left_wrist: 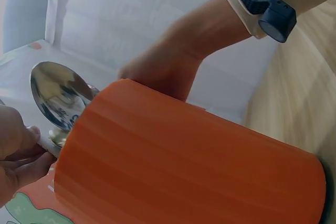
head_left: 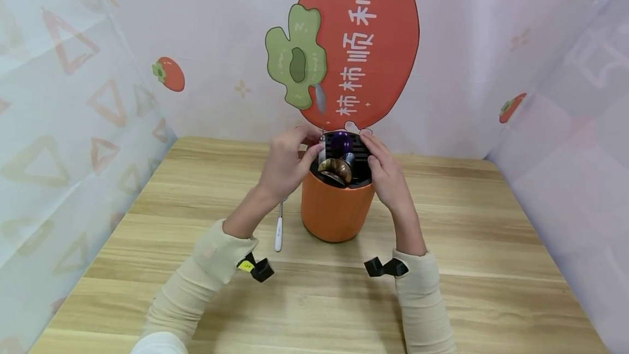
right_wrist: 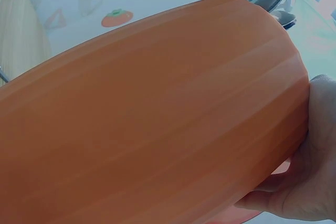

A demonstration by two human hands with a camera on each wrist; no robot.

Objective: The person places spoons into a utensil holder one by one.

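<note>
An orange ribbed utensil holder (head_left: 336, 212) with a black slotted insert (head_left: 362, 149) stands on the table. At its left rim, my left hand (head_left: 287, 160) pinches the white handle (head_left: 321, 152) of a spoon; the spoon's silver bowl (head_left: 321, 98) points up. In the left wrist view, the fingers of my left hand (left_wrist: 18, 156) pinch beside the rim. My right hand (head_left: 388, 171) grips the holder's right rim, its fingers round the side in the right wrist view. Shiny metal spoon bowls (head_left: 336, 171) and a purple-looking rounded piece (head_left: 341, 142) stick up from the holder.
A white-handled utensil (head_left: 279, 231) lies on the wooden table (head_left: 314, 299) left of the holder, its far end hidden behind my left arm. A printed cloth backdrop (head_left: 221, 26) with persimmon pictures rises behind the table, with side panels at left and right.
</note>
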